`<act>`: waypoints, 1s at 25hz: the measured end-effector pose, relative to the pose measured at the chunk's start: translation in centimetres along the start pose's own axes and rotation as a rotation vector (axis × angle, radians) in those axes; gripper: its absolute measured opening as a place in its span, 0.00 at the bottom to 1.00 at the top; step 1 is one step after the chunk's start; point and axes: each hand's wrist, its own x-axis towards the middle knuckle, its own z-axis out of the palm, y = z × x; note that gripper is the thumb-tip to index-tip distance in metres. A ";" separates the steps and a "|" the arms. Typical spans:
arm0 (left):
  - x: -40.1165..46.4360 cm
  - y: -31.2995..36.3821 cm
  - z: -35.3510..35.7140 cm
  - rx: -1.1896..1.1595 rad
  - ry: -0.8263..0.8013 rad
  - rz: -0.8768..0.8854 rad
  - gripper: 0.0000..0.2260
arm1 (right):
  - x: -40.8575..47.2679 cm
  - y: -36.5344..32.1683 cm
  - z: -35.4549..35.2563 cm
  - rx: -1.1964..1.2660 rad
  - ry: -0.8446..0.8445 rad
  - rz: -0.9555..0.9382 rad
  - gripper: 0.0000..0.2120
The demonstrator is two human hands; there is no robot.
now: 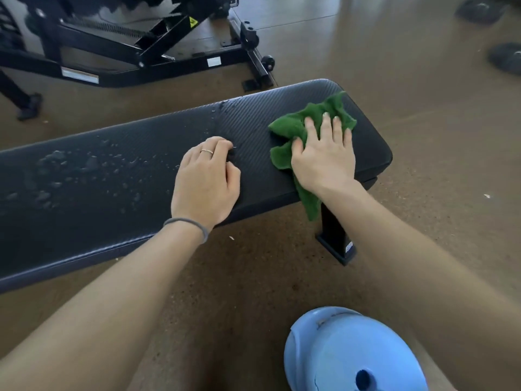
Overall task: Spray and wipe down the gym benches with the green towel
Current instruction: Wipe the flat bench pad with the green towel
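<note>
Pressing flat on the green towel (301, 128) with the right hand (324, 156), fingers straight and spread, nothing pinched or wrapped; towel bunched at the right end of the flat bench (141, 153), one corner hanging over the near edge beside the bench leg (335, 235). Resting knuckles-down at mid-bench, just left of the towel, the left hand (204, 179), fingers curled under and holding nothing visible, a thin ring and a grey hair tie on the wrist.

Spray droplets (73, 170) beaded over the left half of the bench, plus a small patch near the far edge at mid-length; right end looking dry already.

Probably best done as follows: keep the palm flat for even pressure, sweep from the right end toward the wet left half in long overlapping strokes, cover both long edges of the pad, refold the towel once damp so as not to smear. Lift the left hand clear ahead of the towel's path, or shift it further left as a brace. Gather the dangling corner so it stays off the floor.

Writing: a yellow warning sticker (192, 22) on the black machine frame (127, 52) beyond the bench's far edge, symbol only, unreadable; white labels on that frame and a small label on the bench leg too blurred to read. No brand legible. Blue clog (352, 354) on the near side of the bench.
</note>
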 end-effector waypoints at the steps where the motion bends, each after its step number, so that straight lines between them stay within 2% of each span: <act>1: 0.0 0.0 0.0 0.014 0.024 -0.001 0.16 | -0.8 -1.4 0.4 -0.012 0.006 0.011 0.30; 4: -0.3 -0.4 0.2 0.021 0.049 -0.026 0.17 | -5.9 -6.7 2.4 0.007 0.037 -0.126 0.30; 8: -0.6 -2.1 -1.8 -0.051 0.044 -0.046 0.20 | -6.4 -6.7 1.8 -0.021 -0.018 -0.202 0.29; 11: -3.3 -8.3 -5.0 0.038 -0.021 -0.052 0.20 | -3.8 -6.7 1.3 -0.003 -0.039 0.000 0.29; 13: -5.3 -12.2 -6.3 0.099 -0.086 -0.129 0.22 | -3.1 -10.1 2.2 0.008 -0.018 0.097 0.30; 15: -6.0 -13.7 -6.5 0.104 -0.141 -0.160 0.23 | -4.5 -15.3 3.7 -0.013 0.002 0.041 0.31; 18: -5.9 -13.2 -6.0 0.061 -0.168 -0.108 0.23 | -8.3 -19.9 4.9 -0.014 0.017 -0.097 0.30; 22: -6.2 -13.7 -5.8 0.033 -0.179 -0.078 0.23 | -10.7 -20.0 5.2 -0.034 0.002 -0.150 0.30; 25: -6.0 -13.7 -5.8 0.059 -0.197 -0.060 0.24 | -7.6 -19.5 4.9 -0.062 -0.009 -0.168 0.28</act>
